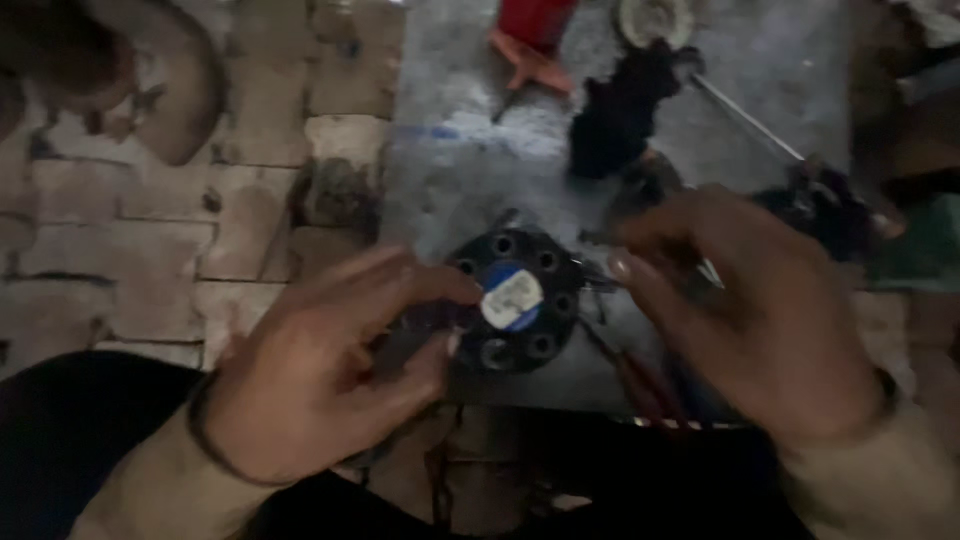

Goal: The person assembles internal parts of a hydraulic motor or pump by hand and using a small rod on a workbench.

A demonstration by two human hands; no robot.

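A round black part [520, 300] with several holes around a blue and white centre label lies on a grey metal sheet [450, 170]. My left hand [330, 370] grips its left edge with thumb and fingers. My right hand [740, 300] hovers at its right side, fingers pinched near thin wires [610, 350]; the frame is too blurred to tell if it holds something. Red and dark wires run out from the part toward the sheet's near edge.
A red tool body [535, 20] with an orange handle [530, 62], a black clump [620, 115], a thin metal rod [745, 118] and a round whitish disc [655, 18] lie at the sheet's far end. A brick floor [150, 220] spreads to the left.
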